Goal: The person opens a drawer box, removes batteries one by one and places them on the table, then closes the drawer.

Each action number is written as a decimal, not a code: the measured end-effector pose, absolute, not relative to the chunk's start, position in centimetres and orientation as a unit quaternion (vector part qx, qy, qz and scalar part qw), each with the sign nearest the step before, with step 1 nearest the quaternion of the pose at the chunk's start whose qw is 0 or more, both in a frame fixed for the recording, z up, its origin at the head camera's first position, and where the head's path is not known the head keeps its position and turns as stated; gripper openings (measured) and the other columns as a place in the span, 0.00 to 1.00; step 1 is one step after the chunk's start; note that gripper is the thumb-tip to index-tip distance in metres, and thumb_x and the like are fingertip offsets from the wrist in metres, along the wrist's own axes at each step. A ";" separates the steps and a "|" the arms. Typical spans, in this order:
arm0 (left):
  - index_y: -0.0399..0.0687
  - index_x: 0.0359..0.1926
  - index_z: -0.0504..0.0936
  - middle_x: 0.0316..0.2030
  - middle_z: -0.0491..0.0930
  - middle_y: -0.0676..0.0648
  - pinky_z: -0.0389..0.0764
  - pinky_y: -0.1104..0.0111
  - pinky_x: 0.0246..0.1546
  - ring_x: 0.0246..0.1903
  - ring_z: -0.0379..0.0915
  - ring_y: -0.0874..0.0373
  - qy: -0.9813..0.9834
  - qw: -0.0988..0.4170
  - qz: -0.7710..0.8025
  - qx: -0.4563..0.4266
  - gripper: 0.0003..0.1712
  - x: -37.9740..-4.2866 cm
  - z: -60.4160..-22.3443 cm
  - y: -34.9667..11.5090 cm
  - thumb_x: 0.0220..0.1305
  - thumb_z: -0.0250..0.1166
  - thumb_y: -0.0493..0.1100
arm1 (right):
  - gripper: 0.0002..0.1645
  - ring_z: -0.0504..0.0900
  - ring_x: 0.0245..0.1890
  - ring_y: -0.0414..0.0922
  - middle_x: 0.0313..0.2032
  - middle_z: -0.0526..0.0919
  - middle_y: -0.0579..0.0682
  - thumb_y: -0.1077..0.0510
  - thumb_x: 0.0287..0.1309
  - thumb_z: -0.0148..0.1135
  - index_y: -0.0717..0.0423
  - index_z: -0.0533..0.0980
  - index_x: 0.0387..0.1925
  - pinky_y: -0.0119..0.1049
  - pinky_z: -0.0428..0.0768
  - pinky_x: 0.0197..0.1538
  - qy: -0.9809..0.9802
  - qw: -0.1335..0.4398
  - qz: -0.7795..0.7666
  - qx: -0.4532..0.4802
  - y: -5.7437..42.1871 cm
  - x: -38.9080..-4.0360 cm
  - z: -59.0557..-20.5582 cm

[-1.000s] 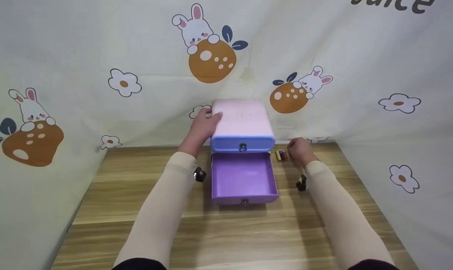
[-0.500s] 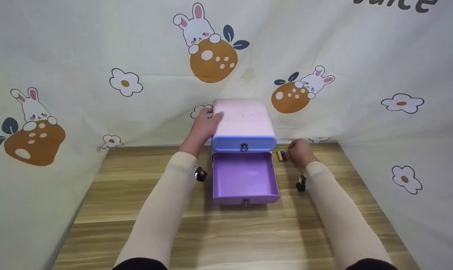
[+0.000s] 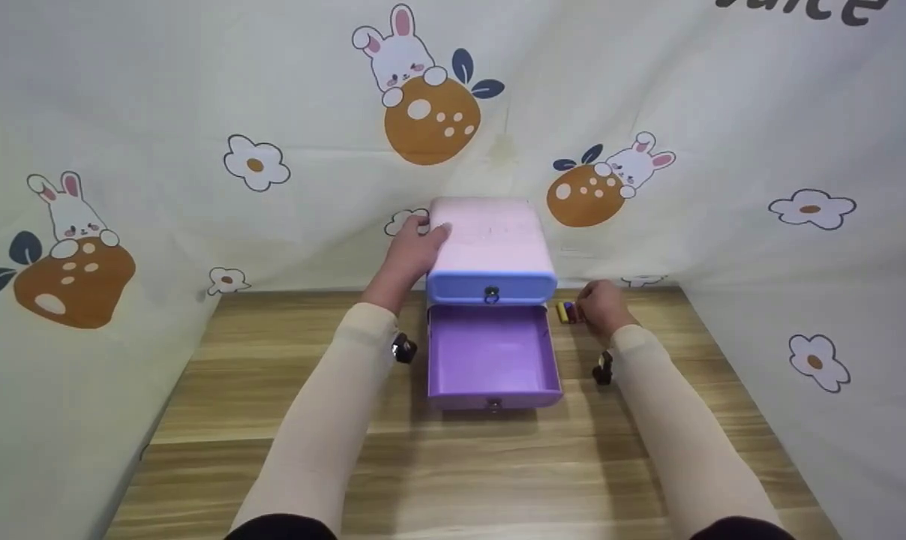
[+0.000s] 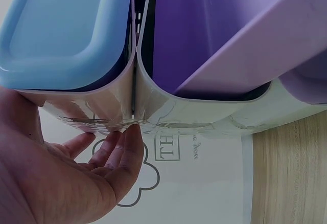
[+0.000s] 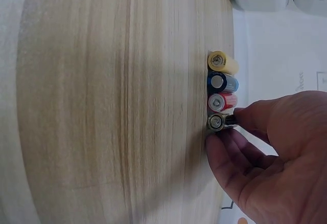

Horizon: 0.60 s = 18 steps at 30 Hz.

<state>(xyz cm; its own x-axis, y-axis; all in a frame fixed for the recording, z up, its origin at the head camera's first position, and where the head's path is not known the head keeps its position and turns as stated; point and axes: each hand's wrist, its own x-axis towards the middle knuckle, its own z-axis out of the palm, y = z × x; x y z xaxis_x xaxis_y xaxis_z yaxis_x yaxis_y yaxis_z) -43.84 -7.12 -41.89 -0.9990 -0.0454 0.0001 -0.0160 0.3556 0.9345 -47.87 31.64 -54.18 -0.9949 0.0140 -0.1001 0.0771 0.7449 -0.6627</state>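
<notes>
My left hand (image 3: 414,251) rests against the left side of a small two-drawer organizer (image 3: 490,232), thumb over its pink top; in the left wrist view the loosely bent fingers (image 4: 130,155) touch its side. The blue upper drawer (image 3: 490,288) is closed. Pulled out below it, the purple lower drawer (image 3: 490,352) holds nothing visible. To the right, my right hand (image 3: 604,306) pinches a battery (image 5: 216,122) between thumb and fingers at the end of a row. Beside it lie a red battery (image 5: 223,102), a blue battery (image 5: 223,82) and a yellow battery (image 5: 223,62).
The organizer stands at the back of a wood-grain table (image 3: 468,480), close to a printed cloth backdrop (image 3: 310,225). Cloth also rises along both sides of the table. The purple drawer juts out between my forearms.
Both hands keep their places on the organizer and at the batteries. The whole head view has shifted slightly, so the scene sits a little further right.
</notes>
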 end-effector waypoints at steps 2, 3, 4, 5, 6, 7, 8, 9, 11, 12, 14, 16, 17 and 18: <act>0.41 0.81 0.66 0.75 0.72 0.35 0.74 0.51 0.72 0.72 0.71 0.42 -0.824 0.014 -0.566 0.019 0.41 -43.9 -41.9 -7.1 0.81 0.60 0.63 | 0.12 0.84 0.39 0.49 0.36 0.87 0.55 0.71 0.65 0.56 0.68 0.83 0.44 0.38 0.81 0.41 0.932 0.046 -0.358 0.031 31.6 -47.9 -54.2; 0.41 0.81 0.67 0.75 0.72 0.34 0.74 0.51 0.72 0.72 0.71 0.42 -0.824 0.016 -0.566 0.019 0.41 -43.9 -41.9 -7.1 0.81 0.60 0.63 | 0.12 0.84 0.40 0.50 0.37 0.87 0.56 0.71 0.66 0.56 0.68 0.83 0.45 0.39 0.81 0.41 0.931 0.047 -0.360 0.034 31.6 -47.9 -54.1; 0.41 0.80 0.67 0.75 0.72 0.34 0.74 0.51 0.72 0.72 0.72 0.42 -0.824 0.018 -0.566 0.019 0.41 -43.9 -41.9 -7.1 0.81 0.60 0.62 | 0.12 0.84 0.40 0.50 0.38 0.87 0.57 0.71 0.66 0.55 0.68 0.83 0.45 0.39 0.81 0.41 0.931 0.046 -0.361 0.037 31.6 -47.8 -54.1; 0.40 0.80 0.67 0.75 0.72 0.34 0.74 0.51 0.72 0.72 0.72 0.42 -0.825 0.021 -0.565 0.018 0.41 -43.9 -41.9 -7.1 0.81 0.60 0.62 | 0.12 0.84 0.40 0.50 0.39 0.87 0.57 0.70 0.66 0.56 0.68 0.83 0.45 0.39 0.81 0.42 0.932 0.044 -0.358 0.038 31.6 -47.8 -54.1; 0.40 0.80 0.67 0.75 0.72 0.34 0.74 0.51 0.72 0.72 0.72 0.42 -0.825 0.022 -0.564 0.018 0.40 -43.9 -41.9 -7.1 0.81 0.60 0.62 | 0.12 0.84 0.40 0.50 0.39 0.87 0.57 0.70 0.66 0.55 0.68 0.83 0.45 0.39 0.81 0.41 0.931 0.043 -0.361 0.038 31.6 -47.8 -54.1; 0.40 0.80 0.68 0.75 0.73 0.34 0.74 0.51 0.72 0.72 0.72 0.41 -0.826 0.024 -0.564 0.018 0.40 -43.9 -41.9 -7.1 0.82 0.60 0.62 | 0.12 0.84 0.40 0.50 0.39 0.86 0.57 0.70 0.65 0.55 0.68 0.83 0.44 0.39 0.81 0.41 0.931 0.041 -0.362 0.037 31.6 -47.8 -54.2; 0.40 0.80 0.68 0.75 0.72 0.34 0.74 0.51 0.72 0.72 0.72 0.41 -0.826 0.025 -0.563 0.019 0.40 -43.9 -41.9 -7.1 0.82 0.60 0.62 | 0.11 0.83 0.39 0.50 0.38 0.86 0.56 0.70 0.65 0.55 0.67 0.82 0.43 0.39 0.81 0.40 0.930 0.038 -0.363 0.037 31.7 -47.9 -54.2; 0.41 0.80 0.67 0.75 0.72 0.34 0.74 0.51 0.72 0.72 0.71 0.41 -0.826 0.022 -0.564 0.020 0.40 -43.8 -41.9 -7.1 0.82 0.60 0.62 | 0.11 0.83 0.38 0.49 0.37 0.86 0.56 0.70 0.64 0.55 0.67 0.82 0.42 0.39 0.81 0.39 0.928 0.037 -0.370 0.038 31.7 -47.9 -54.3; 0.41 0.80 0.67 0.76 0.71 0.34 0.73 0.51 0.73 0.73 0.70 0.41 -0.827 0.022 -0.562 0.023 0.41 -43.8 -41.8 -7.0 0.82 0.60 0.62 | 0.10 0.82 0.35 0.49 0.34 0.85 0.55 0.70 0.64 0.54 0.66 0.81 0.39 0.38 0.81 0.35 0.919 0.039 -0.389 0.045 31.8 -47.9 -54.5; 0.42 0.80 0.67 0.76 0.71 0.35 0.72 0.51 0.74 0.74 0.69 0.41 -0.827 0.019 -0.562 0.024 0.41 -43.8 -41.8 -7.0 0.81 0.60 0.63 | 0.09 0.82 0.33 0.48 0.33 0.84 0.55 0.69 0.64 0.53 0.65 0.81 0.38 0.38 0.80 0.34 0.917 0.039 -0.393 0.048 31.9 -48.0 -54.6; 0.43 0.81 0.66 0.77 0.70 0.36 0.71 0.50 0.75 0.75 0.68 0.41 -0.825 0.013 -0.564 0.027 0.41 -43.7 -41.8 -7.0 0.81 0.60 0.64 | 0.08 0.80 0.31 0.48 0.32 0.83 0.54 0.69 0.63 0.53 0.63 0.79 0.36 0.37 0.80 0.32 0.917 0.037 -0.394 0.053 32.0 -48.0 -54.7; 0.44 0.81 0.66 0.78 0.69 0.36 0.71 0.50 0.75 0.76 0.67 0.41 -0.824 0.010 -0.566 0.027 0.42 -43.7 -41.8 -7.0 0.81 0.60 0.64 | 0.06 0.80 0.31 0.48 0.33 0.82 0.54 0.68 0.63 0.53 0.63 0.77 0.35 0.38 0.79 0.31 0.917 0.038 -0.394 0.055 32.1 -47.9 -54.7; 0.44 0.82 0.66 0.78 0.69 0.36 0.71 0.50 0.75 0.76 0.67 0.42 -0.823 0.006 -0.567 0.027 0.42 -43.7 -41.8 -7.0 0.81 0.60 0.64 | 0.06 0.80 0.32 0.49 0.34 0.83 0.55 0.67 0.63 0.53 0.62 0.77 0.36 0.38 0.79 0.33 0.919 0.036 -0.388 0.054 32.2 -47.8 -54.7; 0.44 0.82 0.66 0.79 0.69 0.36 0.71 0.50 0.75 0.76 0.66 0.42 -0.821 0.003 -0.570 0.028 0.42 -43.7 -41.8 -7.1 0.81 0.60 0.65 | 0.06 0.80 0.33 0.49 0.35 0.83 0.56 0.67 0.64 0.54 0.63 0.77 0.37 0.39 0.79 0.34 0.924 0.030 -0.377 0.049 32.3 -47.7 -54.7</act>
<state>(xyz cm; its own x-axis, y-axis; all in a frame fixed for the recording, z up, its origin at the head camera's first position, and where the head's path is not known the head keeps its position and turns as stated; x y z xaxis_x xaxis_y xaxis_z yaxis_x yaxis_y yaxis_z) -43.66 -7.06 -41.79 -0.9984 -0.0495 -0.0263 -0.0420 0.3495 0.9360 -47.72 32.31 -54.70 -0.9934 0.0674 -0.0927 0.1130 0.7103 -0.6947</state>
